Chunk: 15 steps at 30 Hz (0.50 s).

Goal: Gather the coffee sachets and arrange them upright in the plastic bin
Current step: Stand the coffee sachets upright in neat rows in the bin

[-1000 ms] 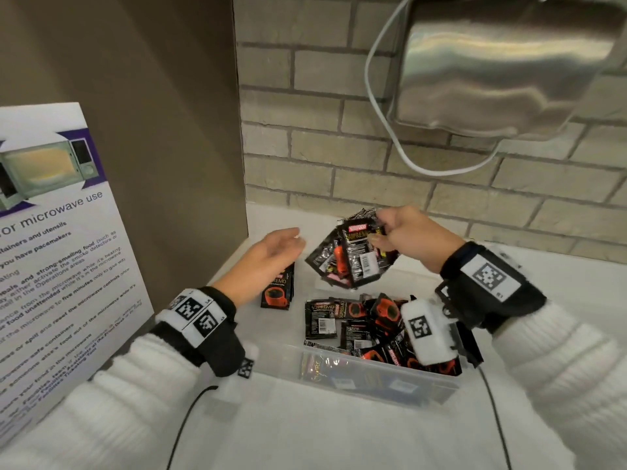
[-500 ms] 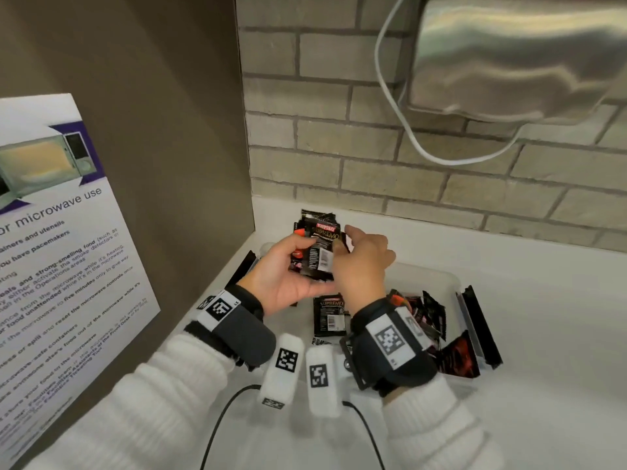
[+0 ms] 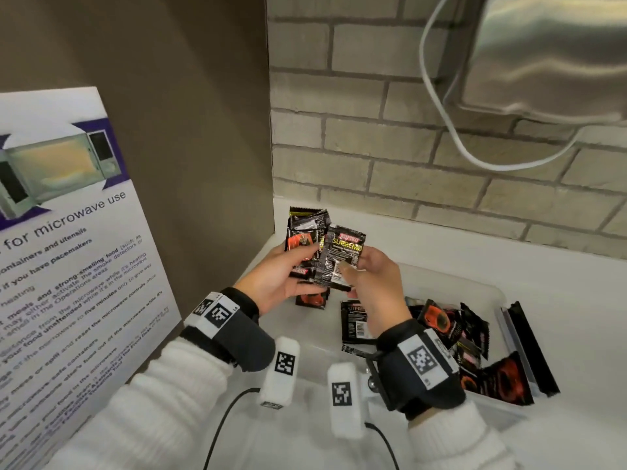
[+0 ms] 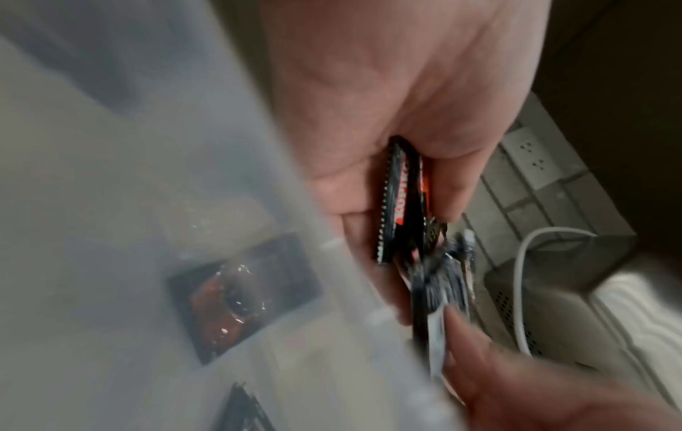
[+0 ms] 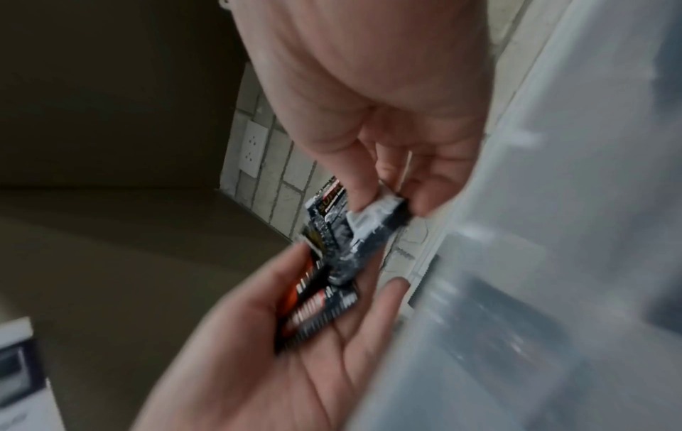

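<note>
Above the plastic bin, the head view shows the left hand gripping a sachet stack while the right hand pinches one sachet; squaring edges would help. Left wrist view: stack clamped edge-on. Right wrist view: fingertips nip the sachet's corner; a deeper pinch seems safer.

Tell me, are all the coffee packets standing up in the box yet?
Not yet. Done: nothing stands upright. In hand: the left hand holds a small stack of sachets, and the right hand pinches one more sachet against it. Left: the loose sachets lying jumbled in the plastic bin, then standing them all up.
</note>
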{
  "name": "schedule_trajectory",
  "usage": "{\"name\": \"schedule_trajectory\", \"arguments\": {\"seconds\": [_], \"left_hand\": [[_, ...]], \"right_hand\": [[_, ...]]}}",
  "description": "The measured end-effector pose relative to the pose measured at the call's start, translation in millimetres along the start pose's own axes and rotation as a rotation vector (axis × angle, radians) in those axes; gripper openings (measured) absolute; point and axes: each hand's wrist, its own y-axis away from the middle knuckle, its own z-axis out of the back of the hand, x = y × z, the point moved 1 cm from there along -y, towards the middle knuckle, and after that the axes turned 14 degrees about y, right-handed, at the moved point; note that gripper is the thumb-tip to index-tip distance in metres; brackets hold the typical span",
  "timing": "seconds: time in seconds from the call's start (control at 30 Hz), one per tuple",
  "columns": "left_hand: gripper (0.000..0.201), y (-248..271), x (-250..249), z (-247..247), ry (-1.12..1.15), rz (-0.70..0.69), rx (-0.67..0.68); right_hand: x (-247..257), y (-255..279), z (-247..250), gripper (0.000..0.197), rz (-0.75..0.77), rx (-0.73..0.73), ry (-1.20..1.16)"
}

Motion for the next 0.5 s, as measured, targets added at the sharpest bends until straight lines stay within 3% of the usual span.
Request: {"name": "schedule_trajectory", "arguments": {"seconds": [0.13, 0.27, 0.33, 0.5], "left_hand": [[0.013, 0.2, 2.7, 12.6, 0.111, 0.008, -0.095], [0.01, -2.0, 6.1, 11.0, 0.158, -0.023, -0.131], [0.01, -3.7, 6.3, 12.0, 0.211, -0.026, -0.136], [0.008, -10.6, 4.7, 18.9, 0.41, -0.021, -0.165]], "right_hand": [[-2.4, -9.6, 2.3, 0.03, -0.113, 0.079, -0.052], [-2.5, -18.0, -0.2, 0.021, -0.25, 0.213, -0.407], [-1.3, -18.3, 0.6, 0.034, -0.286, 0.264, -0.457], [2.6, -19.2, -7.8, 0.02, -0.24, 0.197, -0.597]]}}
